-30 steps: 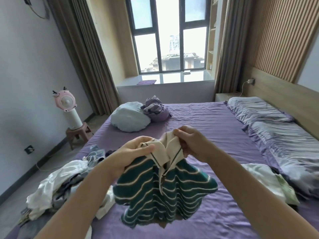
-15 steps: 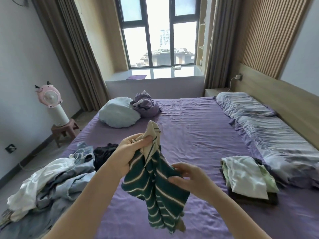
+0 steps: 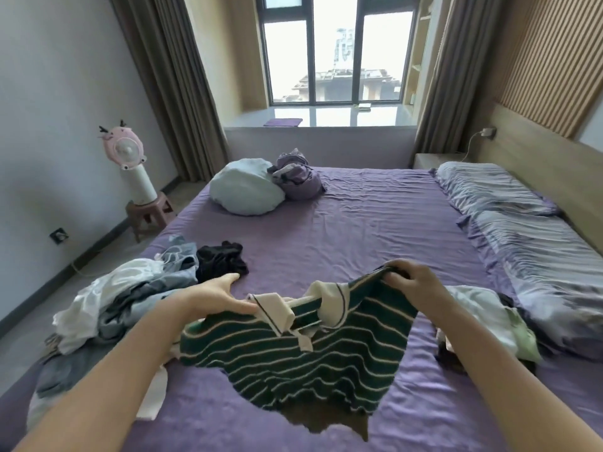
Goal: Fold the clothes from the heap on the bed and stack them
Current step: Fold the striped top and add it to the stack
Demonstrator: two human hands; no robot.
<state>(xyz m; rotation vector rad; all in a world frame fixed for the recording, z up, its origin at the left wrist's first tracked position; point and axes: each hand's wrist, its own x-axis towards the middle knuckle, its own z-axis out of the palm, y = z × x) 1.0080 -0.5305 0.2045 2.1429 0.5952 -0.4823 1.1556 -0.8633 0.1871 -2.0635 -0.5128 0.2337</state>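
Head view, from the left edge: a pink fan (image 3: 123,146) stands on a small stool (image 3: 150,211) by the wall, beside the purple bed (image 3: 375,230). On the bed's near left corner lies the heap of unfolded clothes (image 3: 130,305), white, grey and pale blue, with a black garment (image 3: 222,263) at its far edge. The left hand (image 3: 218,295) reaches in over the heap and pinches the left shoulder of the green striped shirt (image 3: 293,350) between thumb and fingers, next to the cream collar (image 3: 287,313). The shirt hangs spread between both hands above the sheet, its hem drooping toward the near edge of the bed. The right hand (image 3: 411,282) has its fingers curled over the shirt's other shoulder and grips it, held a little higher than the left. Farther back, toward the window, a pale blue pillow (image 3: 245,191) touches a bundled purple cloth (image 3: 296,177). Just right of the right forearm sits the stack of folded clothes (image 3: 489,321), white and light green on top, dark beneath. Two grey striped pillows (image 3: 535,243) line the headboard side.
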